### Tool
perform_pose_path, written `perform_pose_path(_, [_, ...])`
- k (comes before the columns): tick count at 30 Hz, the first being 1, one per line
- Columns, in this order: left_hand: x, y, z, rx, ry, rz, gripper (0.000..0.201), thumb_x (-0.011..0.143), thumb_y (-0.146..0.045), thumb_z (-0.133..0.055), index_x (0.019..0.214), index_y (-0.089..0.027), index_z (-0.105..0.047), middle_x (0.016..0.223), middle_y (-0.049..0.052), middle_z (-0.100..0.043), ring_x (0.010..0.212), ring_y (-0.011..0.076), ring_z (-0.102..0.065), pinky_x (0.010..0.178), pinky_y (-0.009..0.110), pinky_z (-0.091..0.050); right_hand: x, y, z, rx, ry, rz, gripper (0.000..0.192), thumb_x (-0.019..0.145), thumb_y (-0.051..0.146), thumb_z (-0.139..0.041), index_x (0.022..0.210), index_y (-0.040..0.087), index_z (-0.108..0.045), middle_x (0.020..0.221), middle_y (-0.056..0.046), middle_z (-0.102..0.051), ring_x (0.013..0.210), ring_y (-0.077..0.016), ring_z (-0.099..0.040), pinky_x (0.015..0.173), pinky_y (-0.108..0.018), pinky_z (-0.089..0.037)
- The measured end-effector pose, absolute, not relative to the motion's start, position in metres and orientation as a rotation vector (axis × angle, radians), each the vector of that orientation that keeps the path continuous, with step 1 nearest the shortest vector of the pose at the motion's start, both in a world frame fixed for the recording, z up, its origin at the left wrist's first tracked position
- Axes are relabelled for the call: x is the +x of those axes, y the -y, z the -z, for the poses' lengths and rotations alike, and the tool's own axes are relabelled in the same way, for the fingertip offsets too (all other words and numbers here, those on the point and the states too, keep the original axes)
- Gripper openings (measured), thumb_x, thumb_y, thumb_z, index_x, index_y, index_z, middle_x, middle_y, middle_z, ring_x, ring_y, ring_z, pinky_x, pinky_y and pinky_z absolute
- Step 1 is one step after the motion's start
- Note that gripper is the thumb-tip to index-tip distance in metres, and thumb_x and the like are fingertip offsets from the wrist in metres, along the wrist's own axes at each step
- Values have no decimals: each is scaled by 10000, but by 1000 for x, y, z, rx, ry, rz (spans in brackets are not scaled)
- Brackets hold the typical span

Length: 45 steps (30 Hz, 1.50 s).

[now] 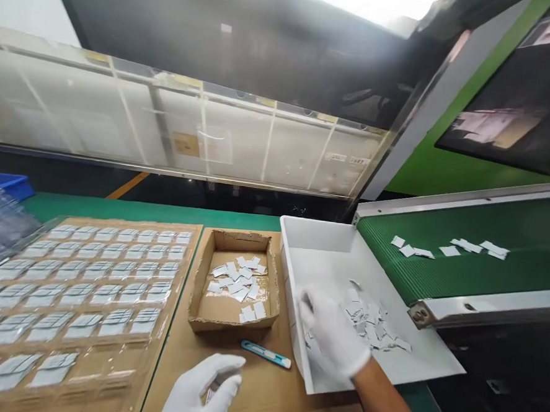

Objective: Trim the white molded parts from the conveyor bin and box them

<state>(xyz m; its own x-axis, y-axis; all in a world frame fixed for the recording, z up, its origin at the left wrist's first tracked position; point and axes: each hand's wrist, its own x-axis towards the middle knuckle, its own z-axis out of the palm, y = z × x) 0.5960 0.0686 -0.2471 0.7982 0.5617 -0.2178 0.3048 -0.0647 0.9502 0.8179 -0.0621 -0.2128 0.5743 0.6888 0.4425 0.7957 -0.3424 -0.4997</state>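
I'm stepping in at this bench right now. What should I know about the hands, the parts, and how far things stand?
Right hand: gloved, open, reaching into the white tray, fingers at the loose pile of white pieces.
Left hand: gloved, loosely curled over the cardboard; whether it holds a piece is unclear.
Cardboard box holds some pieces. More lie on the green belt. Cutter lies below the box.
Blister sheet: most pockets filled; the near rows, toward the box, are partly unfilled.
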Motion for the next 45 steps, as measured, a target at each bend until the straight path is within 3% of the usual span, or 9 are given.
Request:
perform_pose_path(3, [610,-65,237,1456,-631,-153,512,735,-659,-636,923,-184,-637,724,28,-648,647,157,-599,608,266,-523,758,65,217,-1943,1292,149,120,895,135,-468,961,206,-539,747,9,-655,639,-117,-651,616,-219,-542])
perform_pose_path(7, [616,-65,234,1350,-519,-136,495,752,-657,-609,729,-164,-573,613,-1,-578,544,126,-542,526,241,-445,712,60,234,-1797,1265,108,303,855,121,-527,1145,210,-523,906,-38,-714,734,-121,-701,674,-204,-578])
perform_pose_path(15, [607,-68,236,1411,-604,-188,424,792,-560,-569,594,-195,-485,514,-21,-520,478,123,-486,506,250,-391,704,55,254,-1773,995,-66,307,834,218,-651,1123,186,-550,922,-62,-737,708,-136,-695,655,-207,-593])
perform_pose_path(25, [613,-62,239,1514,-594,-165,357,850,-465,-548,623,-195,-496,540,-27,-532,515,122,-472,533,244,-398,701,63,260,-1796,960,-36,295,854,243,-638,1138,203,-572,943,-53,-733,708,-153,-698,673,-234,-596])
perform_pose_path(30, [621,-77,222,1749,-616,-318,170,821,-347,-610,779,-201,-686,704,6,-690,663,172,-612,637,252,-494,731,88,234,-1972,966,25,290,846,340,-652,1107,221,-607,788,-18,-679,666,-182,-657,636,-287,-562])
perform_pose_path(34, [641,-119,202,2129,-552,-669,202,846,-326,-577,922,-216,-729,936,34,-759,853,199,-686,806,275,-535,804,98,217,-2558,786,-263,231,947,347,-489,1030,191,-638,958,-66,-700,885,-186,-647,797,-298,-486])
perform_pose_path(40, [652,-145,203,2686,-444,-788,332,909,-397,-489,1093,-194,-677,999,101,-728,913,254,-670,862,400,-530,862,78,242,-2762,818,-652,211,836,335,-678,881,129,-662,826,-54,-696,765,-174,-646,727,-317,-492])
perform_pose_path(45, [620,-111,225,2477,-204,-837,199,906,-274,-550,1060,-209,-657,960,46,-735,855,159,-694,806,246,-560,857,72,260,-2786,921,-679,199,890,329,-654,857,133,-649,837,-18,-670,775,-148,-645,767,-341,-534])
